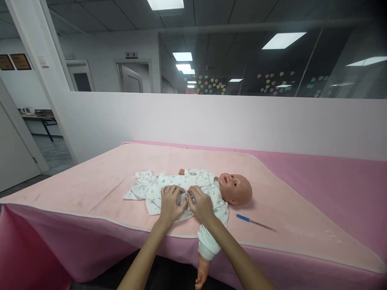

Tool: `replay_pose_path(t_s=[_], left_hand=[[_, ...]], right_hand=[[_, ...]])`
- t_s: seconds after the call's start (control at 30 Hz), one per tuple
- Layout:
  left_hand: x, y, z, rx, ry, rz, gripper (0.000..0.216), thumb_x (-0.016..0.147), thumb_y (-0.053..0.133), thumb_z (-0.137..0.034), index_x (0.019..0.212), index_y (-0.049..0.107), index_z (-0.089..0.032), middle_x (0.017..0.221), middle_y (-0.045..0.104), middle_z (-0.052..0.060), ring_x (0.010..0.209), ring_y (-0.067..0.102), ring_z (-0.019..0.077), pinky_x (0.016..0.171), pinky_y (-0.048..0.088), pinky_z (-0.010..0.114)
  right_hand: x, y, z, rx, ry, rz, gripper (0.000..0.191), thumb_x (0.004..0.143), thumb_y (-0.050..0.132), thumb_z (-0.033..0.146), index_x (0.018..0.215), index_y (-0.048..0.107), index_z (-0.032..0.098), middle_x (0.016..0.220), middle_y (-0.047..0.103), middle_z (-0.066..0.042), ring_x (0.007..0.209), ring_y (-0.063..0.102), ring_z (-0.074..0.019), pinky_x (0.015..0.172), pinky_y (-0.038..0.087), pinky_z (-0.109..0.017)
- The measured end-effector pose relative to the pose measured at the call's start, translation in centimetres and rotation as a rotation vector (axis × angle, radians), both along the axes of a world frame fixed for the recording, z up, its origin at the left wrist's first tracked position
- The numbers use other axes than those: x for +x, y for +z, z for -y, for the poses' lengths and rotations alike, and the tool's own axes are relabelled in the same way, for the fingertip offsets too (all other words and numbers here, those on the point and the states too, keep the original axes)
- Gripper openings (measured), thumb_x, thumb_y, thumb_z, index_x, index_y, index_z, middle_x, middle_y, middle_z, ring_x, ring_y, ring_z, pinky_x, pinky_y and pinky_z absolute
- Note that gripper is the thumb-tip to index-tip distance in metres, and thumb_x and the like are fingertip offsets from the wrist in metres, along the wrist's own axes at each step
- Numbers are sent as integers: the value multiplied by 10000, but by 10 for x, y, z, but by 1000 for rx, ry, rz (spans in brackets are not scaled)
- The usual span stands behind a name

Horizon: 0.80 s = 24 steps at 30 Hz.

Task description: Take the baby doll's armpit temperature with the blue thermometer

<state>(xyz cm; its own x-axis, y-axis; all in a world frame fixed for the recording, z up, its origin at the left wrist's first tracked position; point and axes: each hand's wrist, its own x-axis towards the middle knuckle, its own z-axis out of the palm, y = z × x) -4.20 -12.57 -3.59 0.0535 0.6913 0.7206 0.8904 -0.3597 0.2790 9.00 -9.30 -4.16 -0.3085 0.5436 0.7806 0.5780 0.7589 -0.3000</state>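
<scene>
A baby doll (238, 188) lies on its back with its head to the right, dressed in a white patterned romper (154, 186). Over the doll's middle, my left hand (173, 203) pinches a fold of the romper's cloth. Close beside it, my right hand (200, 203) pinches the same cloth, the fingertips of both hands nearly touching. What lies between the fingertips is mostly hidden. Near the neck a round snap (213, 186) shows on the romper. One doll arm (203, 268) hangs over the table's front edge, under my right forearm.
Right of the doll's arm lies a pen (255, 222) with a blue cap. A peach pad (90, 189) with a pale border covers the pink-draped table (347, 193). Behind rises a white half wall (211, 121) with glass above. A door (18, 141) stands at far left.
</scene>
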Motion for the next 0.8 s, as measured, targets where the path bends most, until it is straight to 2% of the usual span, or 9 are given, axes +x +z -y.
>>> replay_pose_path(t_s=[0.27, 0.47, 0.8], left_hand=[[0, 0, 0, -13, 6, 25, 113, 735, 482, -209, 843, 511, -226, 871, 577, 22, 866, 498, 215, 900, 261, 411], [1, 1, 1, -10, 11, -15, 122, 735, 468, -228, 852, 504, -219, 883, 563, 25, 862, 497, 210, 898, 266, 409], [1, 1, 1, 4, 19, -28, 139, 719, 476, -234, 855, 484, -210, 891, 552, 21, 878, 498, 204, 898, 272, 399]], right_hand=[[2, 0, 1, -21, 27, -21, 164, 834, 411, 173, 823, 572, 201, 783, 607, -15, 656, 575, -113, 558, 399, -189], [2, 0, 1, -77, 38, -17, 175, 841, 396, 177, 827, 569, 201, 794, 608, -21, 669, 567, -125, 578, 399, -204], [3, 1, 3, -72, 78, -53, 163, 813, 409, 151, 815, 565, 195, 808, 599, -19, 665, 555, -115, 579, 394, -197]])
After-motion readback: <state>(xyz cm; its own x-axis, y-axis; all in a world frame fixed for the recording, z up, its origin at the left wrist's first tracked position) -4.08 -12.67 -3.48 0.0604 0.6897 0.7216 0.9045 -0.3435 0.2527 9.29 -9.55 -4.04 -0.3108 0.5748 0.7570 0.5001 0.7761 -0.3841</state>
